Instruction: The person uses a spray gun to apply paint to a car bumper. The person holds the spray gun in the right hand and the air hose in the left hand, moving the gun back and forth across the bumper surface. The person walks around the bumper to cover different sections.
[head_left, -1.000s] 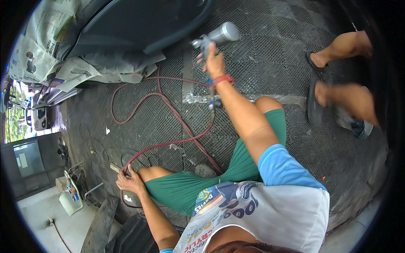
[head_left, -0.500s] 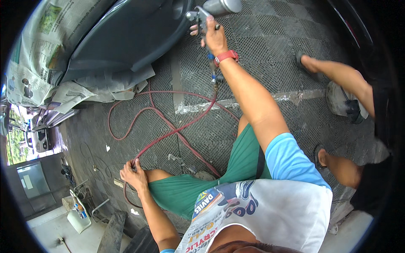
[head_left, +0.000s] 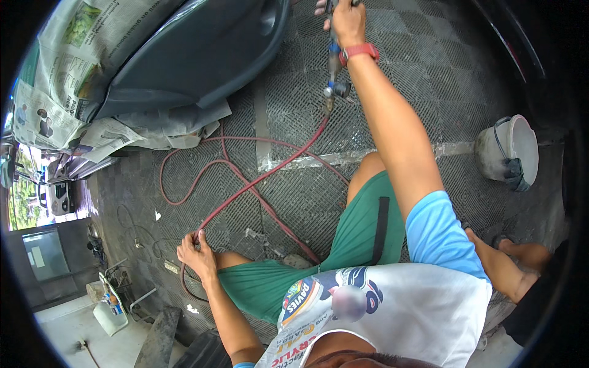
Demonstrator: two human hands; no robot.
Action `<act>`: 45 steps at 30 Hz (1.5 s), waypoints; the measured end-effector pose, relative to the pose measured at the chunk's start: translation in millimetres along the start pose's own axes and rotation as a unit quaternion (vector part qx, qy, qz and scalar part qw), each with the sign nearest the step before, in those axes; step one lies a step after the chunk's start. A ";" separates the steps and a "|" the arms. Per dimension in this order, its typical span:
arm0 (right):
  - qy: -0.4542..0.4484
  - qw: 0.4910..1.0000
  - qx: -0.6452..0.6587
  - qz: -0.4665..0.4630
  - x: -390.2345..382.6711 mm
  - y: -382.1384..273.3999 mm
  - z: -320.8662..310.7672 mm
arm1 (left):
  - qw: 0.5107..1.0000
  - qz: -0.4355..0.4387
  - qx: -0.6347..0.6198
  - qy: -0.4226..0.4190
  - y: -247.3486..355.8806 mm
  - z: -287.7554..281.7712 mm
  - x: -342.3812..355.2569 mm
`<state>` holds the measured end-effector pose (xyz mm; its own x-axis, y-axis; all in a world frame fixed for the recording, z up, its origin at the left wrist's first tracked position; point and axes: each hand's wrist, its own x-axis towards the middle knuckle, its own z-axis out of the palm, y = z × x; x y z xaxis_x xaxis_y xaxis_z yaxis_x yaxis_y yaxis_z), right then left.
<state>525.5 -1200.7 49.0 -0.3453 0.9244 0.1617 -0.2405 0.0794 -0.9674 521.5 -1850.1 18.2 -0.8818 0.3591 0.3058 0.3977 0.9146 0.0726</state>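
White shirt (head_left: pixel 423 310) worn at five o'clock, printed with colourful lettering (head_left: pixel 297 302) and a dark blue graphic (head_left: pixel 373 300), light blue sleeve (head_left: pixel 442 227) seen between three and four o'clock, green shorts (head_left: pixel 354 239) marked by a black stripe (head_left: pixel 380 230), red wristband (head_left: pixel 366 50), possibly a watch, fastened at one o'clock.

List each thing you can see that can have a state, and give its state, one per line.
Left hand: closed on the red hose
Right hand: gripping the spray gun
Spray gun: held, partly cut off by the picture's top edge
Red hose: attached to the spray gun, looped and crossing itself
Bucket: uncovered
Dark cloth: bunched against the bucket
Newspaper: spread beside the dark panel
Dark panel: largely exposed
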 end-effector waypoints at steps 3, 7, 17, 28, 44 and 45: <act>-0.074 0.996 0.044 -0.036 -63.7 -4.3 6.7 | 1.000 0.015 0.014 0.016 1.4 3.3 5.0; -0.164 0.979 0.114 -0.039 -144.1 1.0 12.9 | 1.000 0.005 0.019 0.014 -4.6 3.3 11.9; -0.243 0.966 0.089 -0.006 -157.2 -58.9 11.6 | 1.000 0.005 -0.017 -0.012 -18.0 0.6 -2.3; -0.089 0.991 -0.037 -0.096 -70.4 -145.4 6.1 | 0.993 -0.043 -0.103 -0.042 12.1 12.9 23.6; -0.089 0.993 -0.069 0.023 -8.6 -265.9 43.2 | 0.944 -0.164 -0.126 -0.257 -3.6 -133.2 27.0; -0.081 0.990 -0.106 0.051 -8.7 -278.4 39.8 | 0.932 -0.210 -0.140 -0.261 -1.6 -151.8 22.2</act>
<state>559.3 -1245.7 324.7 -0.5024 0.8615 0.0738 -0.0077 0.0809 -0.9967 539.8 -1871.8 169.0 -0.9486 0.0893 -0.3035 -0.0233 0.9370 0.3485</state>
